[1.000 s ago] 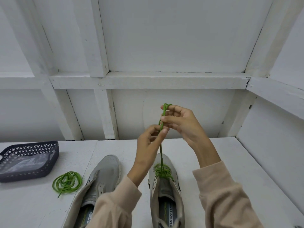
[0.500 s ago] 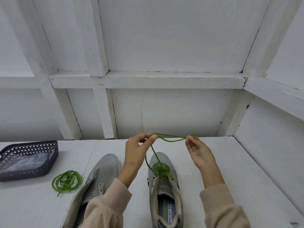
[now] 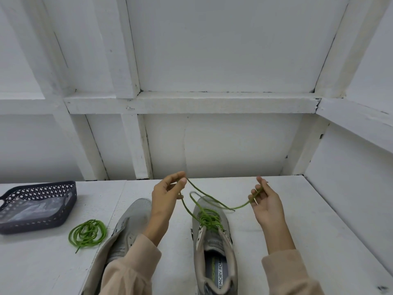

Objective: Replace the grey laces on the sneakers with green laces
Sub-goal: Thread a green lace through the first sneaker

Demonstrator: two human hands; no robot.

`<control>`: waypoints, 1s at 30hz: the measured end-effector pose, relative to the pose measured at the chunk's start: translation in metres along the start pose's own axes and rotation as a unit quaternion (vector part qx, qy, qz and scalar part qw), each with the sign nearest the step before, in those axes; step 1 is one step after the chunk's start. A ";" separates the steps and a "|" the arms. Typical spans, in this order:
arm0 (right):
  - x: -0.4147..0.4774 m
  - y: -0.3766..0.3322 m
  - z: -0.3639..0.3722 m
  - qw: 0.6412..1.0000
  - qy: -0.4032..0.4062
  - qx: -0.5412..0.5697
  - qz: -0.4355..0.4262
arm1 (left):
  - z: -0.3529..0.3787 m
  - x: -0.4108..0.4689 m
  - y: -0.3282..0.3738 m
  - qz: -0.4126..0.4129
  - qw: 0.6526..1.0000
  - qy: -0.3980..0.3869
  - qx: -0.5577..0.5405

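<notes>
A white table [image 3: 276, 241] runs back to a white panelled wall. At its left edge sits a dark basket [image 3: 32, 222] with clear plastic inside. Just beside the basket, to its right, lies a green coil [image 3: 87, 233] of cord. Two grey sneakers stand side by side, apart, toes toward the wall: the left sneaker [image 3: 136, 213] near the coil, and the right sneaker [image 3: 212, 241], a green lace [image 3: 209, 220] bunched over its eyelets.

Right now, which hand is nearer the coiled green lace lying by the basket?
Left. The left hand, pinching the threaded lace, is by the toe of the left sneaker, right of the coiled lace. The right hand holds the same lace's other end, beyond the right sneaker.
</notes>
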State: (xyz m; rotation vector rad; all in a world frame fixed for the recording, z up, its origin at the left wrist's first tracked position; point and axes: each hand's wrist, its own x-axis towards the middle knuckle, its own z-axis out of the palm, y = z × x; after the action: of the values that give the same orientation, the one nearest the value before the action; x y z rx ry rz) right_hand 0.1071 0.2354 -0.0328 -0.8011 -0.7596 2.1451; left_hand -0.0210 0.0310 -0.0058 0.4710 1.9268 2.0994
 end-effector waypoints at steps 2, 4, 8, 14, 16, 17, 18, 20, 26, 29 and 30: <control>-0.012 0.001 0.013 0.995 -0.055 -0.078 -0.031 | 0.001 0.000 0.006 0.002 1.000 -0.022 -0.016; -0.028 0.000 0.032 0.978 -0.139 -0.146 -0.047 | 0.004 -0.001 0.012 0.014 0.999 -0.046 -0.021; -0.058 0.004 0.068 0.897 -0.316 -0.307 -0.034 | 0.015 -0.003 0.024 0.045 0.994 -0.089 -0.037; -0.066 0.022 0.077 0.867 -0.344 -0.359 -0.021 | 0.020 -0.006 0.029 0.037 0.992 -0.085 -0.091; -0.058 0.023 0.069 0.886 -0.308 -0.347 0.001 | 0.015 -0.003 0.028 0.043 0.991 -0.064 -0.111; -0.053 0.024 0.063 0.892 -0.287 -0.350 0.007 | 0.013 -0.002 0.027 0.046 0.991 -0.057 -0.115; -0.048 0.025 0.057 0.895 -0.265 -0.358 0.009 | 0.011 -0.001 0.025 0.048 0.991 -0.049 -0.119; -0.038 0.031 0.044 0.898 -0.214 -0.384 0.001 | 0.009 0.001 0.021 0.049 0.990 -0.030 -0.130; -0.017 0.047 0.003 0.941 -0.069 -0.332 -0.004 | 0.009 0.006 0.014 0.060 0.983 0.043 -0.168; -0.014 0.047 -0.011 0.966 -0.032 -0.255 0.004 | 0.006 0.010 0.012 0.058 0.979 0.077 -0.177; -0.012 0.047 -0.016 0.972 -0.020 -0.235 0.008 | 0.004 0.012 0.011 0.056 0.978 0.089 -0.180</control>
State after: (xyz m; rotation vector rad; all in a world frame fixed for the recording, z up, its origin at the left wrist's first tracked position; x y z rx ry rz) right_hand 0.1057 0.2031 -0.0725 -1.0047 -1.3151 2.0233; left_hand -0.0305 0.0385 0.0065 0.3291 1.5781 2.5718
